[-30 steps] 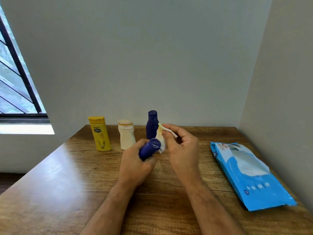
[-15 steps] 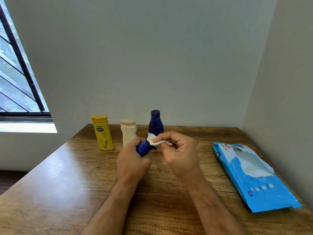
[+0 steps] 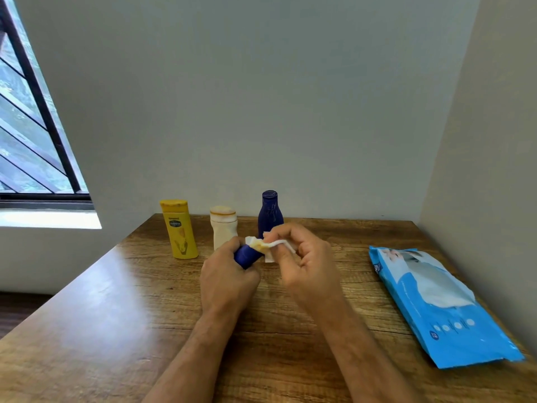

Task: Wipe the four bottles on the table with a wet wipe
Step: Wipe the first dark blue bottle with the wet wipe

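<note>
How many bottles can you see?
4: a yellow plastic bottle, a cream plastic bottle and a tall dark-blue bottle stand at the back; the left hand holds a small blue bottle.

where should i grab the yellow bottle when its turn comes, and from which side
Likely round the flat middle of the yellow bottle, below its cap, coming from the front with fingers and thumb on its narrow sides. It stands upright at the left end of the row, its left side free; the cream bottle stands apart on its right.
</note>
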Tool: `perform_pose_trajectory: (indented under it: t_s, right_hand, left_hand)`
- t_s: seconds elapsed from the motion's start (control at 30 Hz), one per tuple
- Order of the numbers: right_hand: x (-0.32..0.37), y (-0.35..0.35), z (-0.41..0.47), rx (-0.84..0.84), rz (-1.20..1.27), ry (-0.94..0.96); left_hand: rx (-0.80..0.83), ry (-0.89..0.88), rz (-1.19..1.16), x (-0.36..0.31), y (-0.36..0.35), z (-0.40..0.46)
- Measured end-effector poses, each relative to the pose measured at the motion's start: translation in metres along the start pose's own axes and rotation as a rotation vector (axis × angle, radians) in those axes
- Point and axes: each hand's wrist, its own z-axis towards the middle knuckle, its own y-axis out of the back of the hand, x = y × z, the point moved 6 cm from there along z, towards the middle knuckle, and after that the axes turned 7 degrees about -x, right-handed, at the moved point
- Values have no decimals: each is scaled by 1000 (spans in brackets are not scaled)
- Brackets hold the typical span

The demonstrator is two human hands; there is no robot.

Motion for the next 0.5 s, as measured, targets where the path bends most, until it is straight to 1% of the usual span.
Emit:
perform_pose_trajectory:
  t_s: [0.07, 0.1, 0.13, 0.17, 0.27, 0.3, 0.33, 0.37, 0.4, 0.47, 0.5]
  right_hand:
    - [-1, 7, 1, -109, 59, -55]
    - [-2, 8, 2, -140, 77, -75]
    - [-1, 8, 2, -132, 79, -80]
    - [0, 5, 1, -87, 58, -66]
    - [1, -9, -4, 124, -49, 12]
    - [0, -12, -5, 157, -88, 25]
    - [-1, -13, -5, 154, -109, 30]
    - [-1, -12, -5, 114, -93, 25]
    - [-1, -8, -3, 42, -26, 6]
    - [-4, 4, 1, -137, 124, -61]
    - [-5, 11, 2, -223, 157, -93]
  left_hand:
    - [3, -3, 22, -2, -1, 0]
    - [2, -10, 36, -3, -2, 0]
    - [3, -18, 46, -3, -3, 0]
    - [5, -25, 46, -3, -3, 0]
    - [-2, -29, 15, -1, -3, 1]
    - [0, -26, 14, 0, -2, 1]
    - [1, -17, 15, 0, -2, 1]
    - [1, -6, 16, 0, -2, 2]
    - [-2, 2, 17, 0, -1, 2]
    - [-18, 19, 4, 1, 0, 2]
    - [-23, 33, -5, 1, 1, 2]
